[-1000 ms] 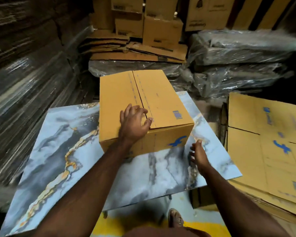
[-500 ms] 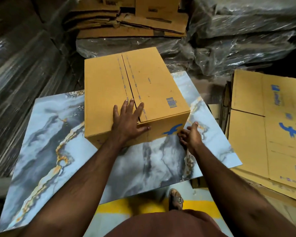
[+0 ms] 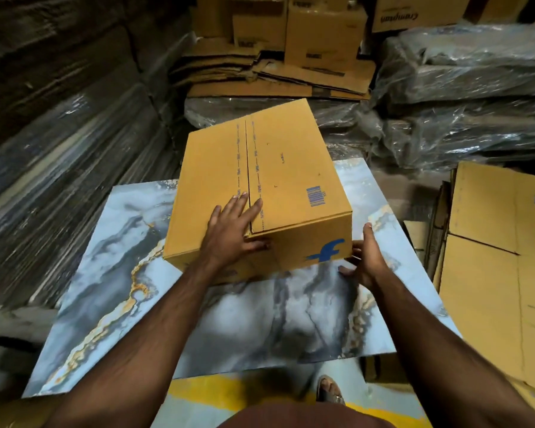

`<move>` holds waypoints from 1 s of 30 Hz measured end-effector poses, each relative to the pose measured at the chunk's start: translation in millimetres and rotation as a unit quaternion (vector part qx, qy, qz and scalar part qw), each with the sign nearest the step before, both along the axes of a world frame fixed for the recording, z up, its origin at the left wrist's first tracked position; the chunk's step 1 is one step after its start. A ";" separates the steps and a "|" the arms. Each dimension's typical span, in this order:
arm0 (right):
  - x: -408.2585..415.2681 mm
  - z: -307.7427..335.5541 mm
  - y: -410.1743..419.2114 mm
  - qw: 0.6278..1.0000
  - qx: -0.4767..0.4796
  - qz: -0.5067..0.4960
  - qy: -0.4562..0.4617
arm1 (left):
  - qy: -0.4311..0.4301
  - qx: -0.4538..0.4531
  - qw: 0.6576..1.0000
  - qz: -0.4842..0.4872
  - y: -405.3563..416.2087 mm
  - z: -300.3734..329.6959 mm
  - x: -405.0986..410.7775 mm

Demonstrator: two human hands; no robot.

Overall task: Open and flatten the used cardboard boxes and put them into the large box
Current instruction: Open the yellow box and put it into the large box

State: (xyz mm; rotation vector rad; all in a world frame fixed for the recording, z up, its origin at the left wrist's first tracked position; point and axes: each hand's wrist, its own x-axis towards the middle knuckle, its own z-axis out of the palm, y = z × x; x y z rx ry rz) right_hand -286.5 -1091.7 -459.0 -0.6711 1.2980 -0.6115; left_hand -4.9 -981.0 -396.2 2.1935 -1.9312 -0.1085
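Both hands are on the closed cardboard box (image 3: 260, 193): the left hand (image 3: 233, 234) lies on its top near edge with fingers spread straight across the flap seam and the thumb hooked down over the front face, while the right hand (image 3: 365, 261) cups the near right bottom corner, fingers curled toward the underside and thumb up along the side. That box sits on a marble-patterned board (image 3: 112, 273), toward the board's 1 o'clock part, its flaps shut and a blue logo on the near face. At 3 o'clock from the box, well apart, flattened cardboard sheets (image 3: 491, 261) with blue print lie spread out. At 12 o'clock, beyond the board, a stack of flattened cartons (image 3: 275, 78) rests on plastic-wrapped bundles (image 3: 460, 97), with upright boxes (image 3: 322, 35) on the stack. At 6 o'clock, a sandalled foot (image 3: 329, 390) stands on a yellow floor stripe (image 3: 217, 393).
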 end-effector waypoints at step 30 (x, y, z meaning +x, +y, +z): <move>119.2 149.1 19.8 0.666 -0.607 0.402 0.164 | 0.868 -0.155 0.350 0.315 39.9 -21.9 -31.1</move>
